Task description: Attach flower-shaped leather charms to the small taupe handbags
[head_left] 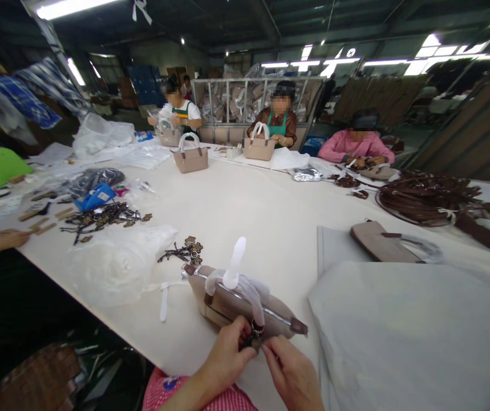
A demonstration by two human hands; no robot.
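A beige handbag (pixel 223 302) with brown trim and a zip top lies tilted on the white table before me. White wrapping covers its handles (pixel 255 297), and a white tag-like strip (pixel 235 262) stands up from them. At the base of the near handle hangs a dark metal charm (pixel 256 341) on a ring. My left hand (pixel 230 348) pinches this charm from the left, fingers closed. From the right, my right hand (pixel 290 365) has its thumb and forefinger closed at the charm's edge. The fingers partly hide the charm.
More charms (pixel 185 250) lie beyond the bag, left of it. Crumpled plastic (pixel 116 265) and a pile of dark straps with charms (pixel 108 216) are at left. Another handbag (pixel 373 240) and white sheets (pixel 411 331) lie right. Several people sit around the table.
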